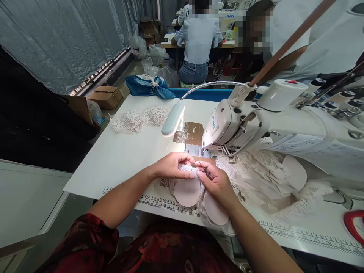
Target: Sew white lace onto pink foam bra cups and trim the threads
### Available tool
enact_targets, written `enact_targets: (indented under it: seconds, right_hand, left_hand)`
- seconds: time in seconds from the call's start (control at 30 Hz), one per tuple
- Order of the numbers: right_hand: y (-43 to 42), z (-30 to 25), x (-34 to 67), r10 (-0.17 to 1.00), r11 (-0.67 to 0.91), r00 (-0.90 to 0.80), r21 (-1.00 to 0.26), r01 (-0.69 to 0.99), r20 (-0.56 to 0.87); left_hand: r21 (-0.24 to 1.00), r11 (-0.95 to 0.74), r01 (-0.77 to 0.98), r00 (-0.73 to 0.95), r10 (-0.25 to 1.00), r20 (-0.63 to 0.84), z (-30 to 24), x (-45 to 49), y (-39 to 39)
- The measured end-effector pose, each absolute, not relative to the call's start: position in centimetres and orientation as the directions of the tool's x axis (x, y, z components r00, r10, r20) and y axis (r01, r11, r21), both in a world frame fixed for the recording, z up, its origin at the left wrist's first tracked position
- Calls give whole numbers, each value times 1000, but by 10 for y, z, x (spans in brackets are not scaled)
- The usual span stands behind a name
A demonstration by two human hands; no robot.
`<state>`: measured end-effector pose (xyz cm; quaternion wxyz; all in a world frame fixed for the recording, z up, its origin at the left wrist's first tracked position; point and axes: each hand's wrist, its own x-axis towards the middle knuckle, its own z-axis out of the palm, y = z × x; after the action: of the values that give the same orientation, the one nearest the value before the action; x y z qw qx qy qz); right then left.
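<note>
My left hand (176, 167) is closed, pinching the lace edge of a white lace bra (187, 192) between thumb and fingers. Opposite it, my right hand (217, 182) also grips the lace and holds dark, pointed metal thread snips (207, 171), their tip toward the left hand. Two smooth pale cups of the bra hang below my hands, over the table's front edge. The needle area of a white sewing machine (224, 123) is just behind and to the right of my hands. Fingers partly hide the pinched edge.
A pile of lace pieces and cups (270, 174) lies under the machine arm. Another lace bra (142, 118) rests at the back left. A lamp (174, 118) on a bent neck overhangs the white table (113, 159). Red-handled scissors (352, 223) lie right. Other people sit beyond.
</note>
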<state>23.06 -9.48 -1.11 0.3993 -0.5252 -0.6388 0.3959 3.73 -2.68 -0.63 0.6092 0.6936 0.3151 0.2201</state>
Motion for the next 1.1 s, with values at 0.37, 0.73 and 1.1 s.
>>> enact_targets:
  seconds: [0.37,0.73,1.1]
  right_hand:
    - [-98,-20,239,905,382,-129,-645,661,405]
    - [-99,-19,232,859,422,-167,-486,765,484]
    - [-99,-23,232,841,418,-123,-488,766,526]
  left_hand:
    - [974,215,76,624,751,-215,-14,40,-29]
    - [969,245,2,577,791,-202,-12,42,-31]
    - [986,161,53,547,821,-163,-7,43,-33]
